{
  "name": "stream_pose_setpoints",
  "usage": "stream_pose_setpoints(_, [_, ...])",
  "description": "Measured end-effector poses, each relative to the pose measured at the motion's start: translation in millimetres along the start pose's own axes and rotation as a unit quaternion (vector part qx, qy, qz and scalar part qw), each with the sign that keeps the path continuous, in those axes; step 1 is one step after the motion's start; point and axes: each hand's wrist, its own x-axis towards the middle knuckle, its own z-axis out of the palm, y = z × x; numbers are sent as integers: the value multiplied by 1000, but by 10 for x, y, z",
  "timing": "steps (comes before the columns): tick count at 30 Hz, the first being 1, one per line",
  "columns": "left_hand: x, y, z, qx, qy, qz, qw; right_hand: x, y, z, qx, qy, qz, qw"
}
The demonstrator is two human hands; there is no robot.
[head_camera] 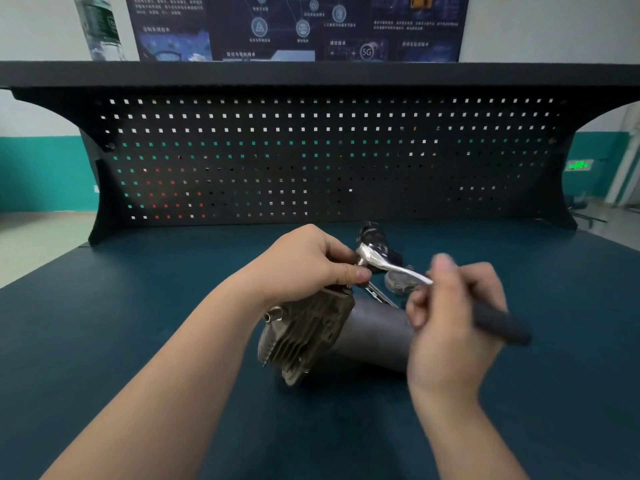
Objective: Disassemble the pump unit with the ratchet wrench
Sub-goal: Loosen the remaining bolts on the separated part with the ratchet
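Observation:
The pump unit (pixel 311 334) lies on the dark blue bench top (pixel 138 306). It has a finned brown metal head on the left and a grey cylinder body (pixel 374 334) on the right. The ratchet wrench (pixel 391 266) has a shiny silver head and a black handle (pixel 502 327). Its head sits over the top corner of the finned head. My left hand (pixel 311 261) pinches the socket end under the wrench head. My right hand (pixel 450 320) grips the wrench handle, index finger raised. The fastener itself is hidden by my left fingers.
A black pegboard (pixel 329 157) rises at the back of the bench under a shelf. A dark pump part (pixel 375 237) and a round metal piece (pixel 398 284) lie just behind the wrench. A plastic bottle (pixel 98 27) stands on the shelf, upper left.

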Motion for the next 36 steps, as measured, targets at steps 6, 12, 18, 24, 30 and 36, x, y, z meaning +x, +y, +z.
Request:
stream_pose_setpoints(6, [-22, 6, -58, -44, -53, 15, 997, -35, 25, 0, 80, -25, 21, 996])
stream_pose_setpoints(12, [-16, 22, 12, -25, -7, 0, 1000, 306, 239, -75, 396, 64, 461, 791])
stream_pose_setpoints(18, [6, 26, 24, -1, 16, 0, 1000, 119, 227, -120, 310, 62, 331, 889])
stream_pose_setpoints(24, [4, -1, -47, -38, -54, 14, 998, -264, 105, -194, -57, -34, -87, 994])
stream_pose_setpoints(30, [6, 25, -25, -19, -40, -4, 999, 230, 194, -202, 382, 55, 461, 799])
stream_pose_setpoints(36, [9, 11, -1, -15, -5, -4, 1000, -54, 134, -47, 106, 88, 113, 984])
